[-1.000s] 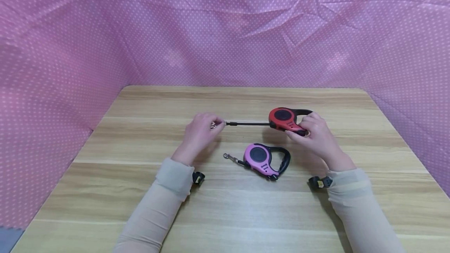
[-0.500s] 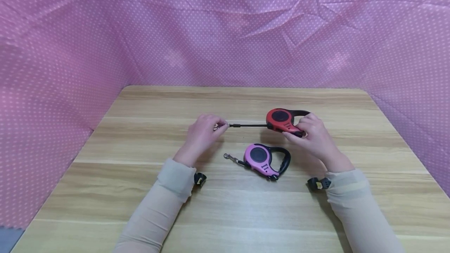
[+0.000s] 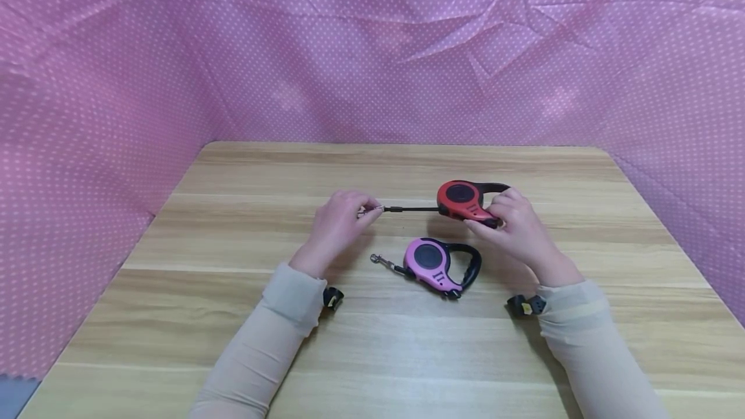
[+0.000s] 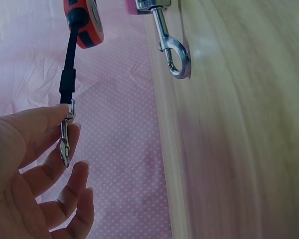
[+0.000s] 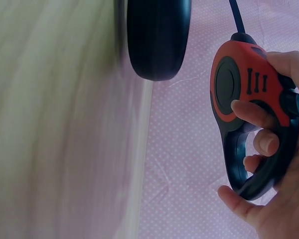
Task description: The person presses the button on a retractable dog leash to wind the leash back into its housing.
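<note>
A red retractable dog leash (image 3: 460, 194) is held above the table by my right hand (image 3: 515, 228). In the right wrist view, fingers curl through the black handle (image 5: 234, 157) of the red leash. My left hand (image 3: 343, 225) pinches the metal snap hook (image 4: 65, 137) at the end of its cord between thumb and index finger, the other fingers loosely bent. A short length of black cord (image 3: 413, 209) runs straight between both hands. Nearer to me, a pink retractable leash (image 3: 427, 260) lies on the table, its own snap hook (image 3: 382, 260) pointing left.
The wooden table (image 3: 372, 354) spreads beneath both arms. A pink dotted cloth (image 3: 372, 50) hangs behind it and at both sides. Small black wrist cameras sit at the left cuff (image 3: 333, 297) and the right cuff (image 3: 526, 305).
Both hands have moved slightly toward each other, the left to the right and the right to the left. The visible cord between them is shorter. The pink leash has stayed put.
</note>
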The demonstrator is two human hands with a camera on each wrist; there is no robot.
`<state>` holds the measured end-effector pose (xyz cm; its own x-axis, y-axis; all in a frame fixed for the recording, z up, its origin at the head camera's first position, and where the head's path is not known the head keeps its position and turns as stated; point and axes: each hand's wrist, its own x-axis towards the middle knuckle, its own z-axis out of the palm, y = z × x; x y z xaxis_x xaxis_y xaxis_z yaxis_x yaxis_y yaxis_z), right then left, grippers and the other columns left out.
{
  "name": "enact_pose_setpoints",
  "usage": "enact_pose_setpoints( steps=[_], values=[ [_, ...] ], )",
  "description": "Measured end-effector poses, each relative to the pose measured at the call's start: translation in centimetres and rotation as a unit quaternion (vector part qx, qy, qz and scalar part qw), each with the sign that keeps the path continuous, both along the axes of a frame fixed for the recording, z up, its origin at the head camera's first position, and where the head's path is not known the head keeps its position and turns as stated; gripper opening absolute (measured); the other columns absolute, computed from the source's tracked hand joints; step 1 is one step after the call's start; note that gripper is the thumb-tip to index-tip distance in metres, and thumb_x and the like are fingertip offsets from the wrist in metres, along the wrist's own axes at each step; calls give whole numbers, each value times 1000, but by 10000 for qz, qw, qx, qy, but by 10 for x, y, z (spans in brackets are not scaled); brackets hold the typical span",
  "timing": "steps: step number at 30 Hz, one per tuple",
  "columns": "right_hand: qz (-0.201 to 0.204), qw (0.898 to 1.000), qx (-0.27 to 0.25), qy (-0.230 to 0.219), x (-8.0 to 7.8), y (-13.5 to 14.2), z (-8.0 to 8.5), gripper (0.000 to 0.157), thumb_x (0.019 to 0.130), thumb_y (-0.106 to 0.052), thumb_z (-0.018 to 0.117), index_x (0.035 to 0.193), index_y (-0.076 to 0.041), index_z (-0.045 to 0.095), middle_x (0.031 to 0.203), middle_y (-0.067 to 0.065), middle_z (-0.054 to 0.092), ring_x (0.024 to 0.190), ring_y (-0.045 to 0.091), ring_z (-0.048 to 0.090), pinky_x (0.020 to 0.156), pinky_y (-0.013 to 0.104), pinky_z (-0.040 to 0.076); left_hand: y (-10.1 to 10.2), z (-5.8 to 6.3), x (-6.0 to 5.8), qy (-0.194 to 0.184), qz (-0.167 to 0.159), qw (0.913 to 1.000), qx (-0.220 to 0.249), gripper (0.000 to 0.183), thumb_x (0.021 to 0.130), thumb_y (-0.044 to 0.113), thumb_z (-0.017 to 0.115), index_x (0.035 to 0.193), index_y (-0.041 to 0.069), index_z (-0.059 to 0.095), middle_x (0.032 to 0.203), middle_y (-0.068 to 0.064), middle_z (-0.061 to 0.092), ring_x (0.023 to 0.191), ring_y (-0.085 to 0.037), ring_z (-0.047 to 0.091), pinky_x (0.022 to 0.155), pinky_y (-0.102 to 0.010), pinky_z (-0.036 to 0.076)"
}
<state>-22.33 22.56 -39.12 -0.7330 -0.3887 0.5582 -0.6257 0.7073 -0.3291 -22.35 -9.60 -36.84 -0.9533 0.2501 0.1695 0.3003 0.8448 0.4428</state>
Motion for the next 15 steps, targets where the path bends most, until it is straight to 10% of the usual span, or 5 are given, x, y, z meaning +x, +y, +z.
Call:
enact_pose_setpoints(
  steps=[15],
  values=[
    [137,9998,22,113,-1,-3,-1,31,71,-17,86,62,-9,57,64,1,55,78,16,44,70,30,33,5,2,4,58,-119,9999,-8,26,97,39,61,111,21,72,118,0,71,117,-24,59,97,-47,52]
  ],
)
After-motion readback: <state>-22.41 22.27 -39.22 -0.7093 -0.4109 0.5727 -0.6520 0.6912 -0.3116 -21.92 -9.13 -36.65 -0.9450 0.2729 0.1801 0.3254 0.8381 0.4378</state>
